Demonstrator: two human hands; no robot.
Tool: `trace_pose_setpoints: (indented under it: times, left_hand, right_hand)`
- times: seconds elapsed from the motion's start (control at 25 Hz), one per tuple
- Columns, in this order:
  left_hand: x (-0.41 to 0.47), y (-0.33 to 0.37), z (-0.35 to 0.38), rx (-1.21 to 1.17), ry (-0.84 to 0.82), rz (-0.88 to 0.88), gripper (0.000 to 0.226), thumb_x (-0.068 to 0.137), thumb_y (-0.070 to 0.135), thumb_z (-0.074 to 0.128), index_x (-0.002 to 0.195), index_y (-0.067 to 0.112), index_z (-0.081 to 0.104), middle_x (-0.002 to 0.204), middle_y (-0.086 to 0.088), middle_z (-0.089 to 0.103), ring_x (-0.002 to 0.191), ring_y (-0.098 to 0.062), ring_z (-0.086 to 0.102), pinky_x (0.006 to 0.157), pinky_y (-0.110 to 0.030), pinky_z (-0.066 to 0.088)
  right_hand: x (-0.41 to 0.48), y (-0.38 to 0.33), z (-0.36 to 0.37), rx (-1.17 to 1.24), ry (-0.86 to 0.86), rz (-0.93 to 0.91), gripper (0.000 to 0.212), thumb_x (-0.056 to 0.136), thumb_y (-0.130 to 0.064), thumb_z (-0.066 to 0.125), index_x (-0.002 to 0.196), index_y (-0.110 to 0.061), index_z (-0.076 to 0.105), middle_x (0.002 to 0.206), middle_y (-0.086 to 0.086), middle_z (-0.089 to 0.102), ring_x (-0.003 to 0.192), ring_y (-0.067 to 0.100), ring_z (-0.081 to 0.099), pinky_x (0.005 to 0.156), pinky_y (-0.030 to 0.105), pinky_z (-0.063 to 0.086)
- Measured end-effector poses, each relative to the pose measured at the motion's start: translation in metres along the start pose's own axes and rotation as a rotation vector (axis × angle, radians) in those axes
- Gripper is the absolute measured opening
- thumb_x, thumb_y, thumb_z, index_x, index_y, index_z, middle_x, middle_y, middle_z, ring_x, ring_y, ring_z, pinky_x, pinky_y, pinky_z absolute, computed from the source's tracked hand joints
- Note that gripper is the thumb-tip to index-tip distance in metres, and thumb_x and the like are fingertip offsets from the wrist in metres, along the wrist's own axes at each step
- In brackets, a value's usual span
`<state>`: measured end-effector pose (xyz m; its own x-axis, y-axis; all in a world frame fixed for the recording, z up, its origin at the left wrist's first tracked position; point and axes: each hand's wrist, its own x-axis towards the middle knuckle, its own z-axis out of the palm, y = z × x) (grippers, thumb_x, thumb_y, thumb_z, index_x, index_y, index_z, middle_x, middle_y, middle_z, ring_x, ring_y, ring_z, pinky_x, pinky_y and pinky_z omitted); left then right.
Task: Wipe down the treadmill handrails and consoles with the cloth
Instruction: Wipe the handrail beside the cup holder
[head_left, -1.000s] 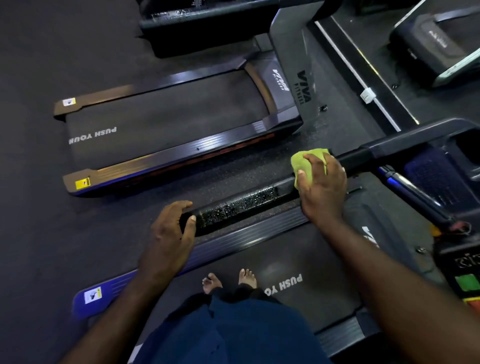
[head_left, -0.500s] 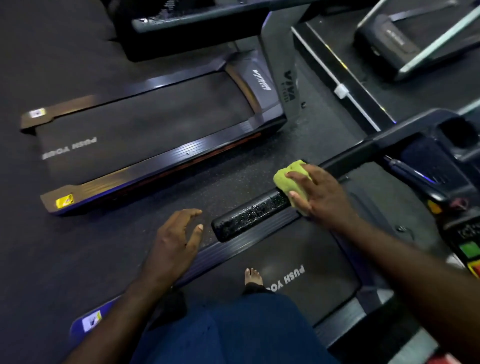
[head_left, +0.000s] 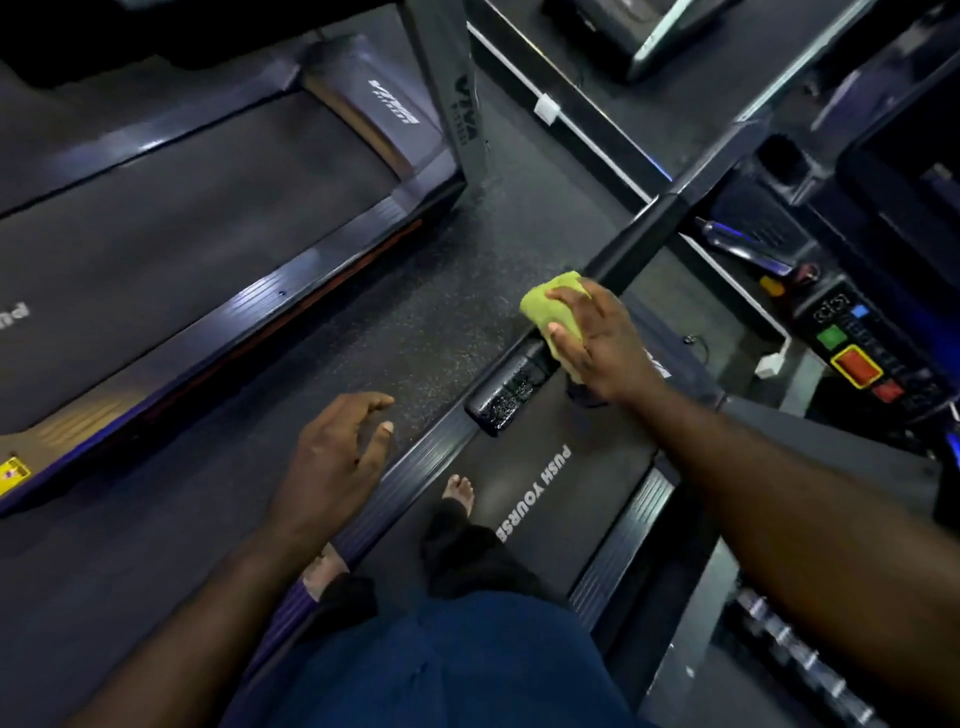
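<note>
The dark speckled rubber floor (head_left: 441, 291) carried two machines side by side, the near treadmill (head_left: 587, 467) and a neighbouring treadmill (head_left: 182, 234), floor showing between them.

Right hand (head_left: 605, 345) gripping green cloth (head_left: 553, 306) around black handrail (head_left: 524, 376); left hand (head_left: 332, 457) loose, apart; console (head_left: 862, 343) right.

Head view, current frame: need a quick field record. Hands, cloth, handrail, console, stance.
right hand: grips the cloth, wrapped over the handrail
left hand: open, holds nothing, apart from the handrail
handrail near end: uncovered below the cloth, speckled with wet-looking droplets
console: to the right, no hand on it
stance: one bare foot on the belt
</note>
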<state>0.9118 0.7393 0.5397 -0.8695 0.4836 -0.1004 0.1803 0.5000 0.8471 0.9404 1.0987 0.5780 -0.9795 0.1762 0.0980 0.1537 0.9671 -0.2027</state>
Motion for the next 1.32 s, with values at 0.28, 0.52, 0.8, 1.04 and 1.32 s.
trace_pose_setpoints:
  times: [0.28,0.52,0.8,1.04,1.32]
  left_hand:
    - [0.014,0.005,0.003,-0.015,-0.021,-0.002,0.022,0.104,0.02,0.063,0.125,0.021,0.068,0.118,0.006,0.065,0.102,0.006,0.06,0.088,-0.022,0.05]
    - [0.009,0.008,0.002,0.057,-0.008,-0.026,0.024,0.101,0.021,0.068,0.125,0.02,0.068,0.116,0.009,0.063,0.101,0.011,0.057,0.087,-0.01,0.047]
    - [0.015,0.006,-0.001,0.095,-0.014,-0.069,0.023,0.101,0.023,0.069,0.123,0.021,0.069,0.115,0.007,0.064,0.1,-0.005,0.063,0.081,-0.015,0.047]
    - [0.013,0.02,0.012,0.076,-0.002,-0.092,0.017,0.105,0.019,0.062,0.121,0.022,0.068,0.117,0.005,0.064,0.103,0.006,0.058,0.081,-0.004,0.041]
    - [0.018,0.034,0.024,0.019,0.043,-0.097,0.018,0.107,0.02,0.057,0.122,0.022,0.066,0.12,0.005,0.064,0.107,-0.001,0.06,0.085,-0.012,0.044]
  right_hand:
    - [-0.039,-0.034,0.012,-0.013,-0.073,-0.276,0.044,0.104,-0.044,0.059,0.145,-0.029,0.058,0.15,0.01,0.051,0.14,0.028,0.046,0.12,0.047,0.036]
    - [-0.062,-0.11,0.048,0.084,0.165,0.194,0.039,0.102,-0.04,0.058,0.139,-0.027,0.06,0.154,0.009,0.047,0.141,0.033,0.045,0.118,0.053,0.033]
    - [0.001,-0.012,0.019,-0.028,0.131,-0.035,0.038,0.1,-0.042,0.06,0.137,-0.032,0.055,0.142,0.012,0.058,0.131,0.036,0.055,0.111,0.054,0.043]
    - [-0.078,-0.094,0.038,0.085,-0.001,-0.319,0.041,0.097,-0.04,0.065,0.134,-0.025,0.069,0.145,0.009,0.058,0.136,0.034,0.052,0.114,0.054,0.04]
    - [0.006,-0.001,0.024,-0.02,0.189,0.13,0.039,0.097,-0.04,0.058,0.134,-0.028,0.06,0.145,0.016,0.055,0.129,0.04,0.053,0.114,0.054,0.039]
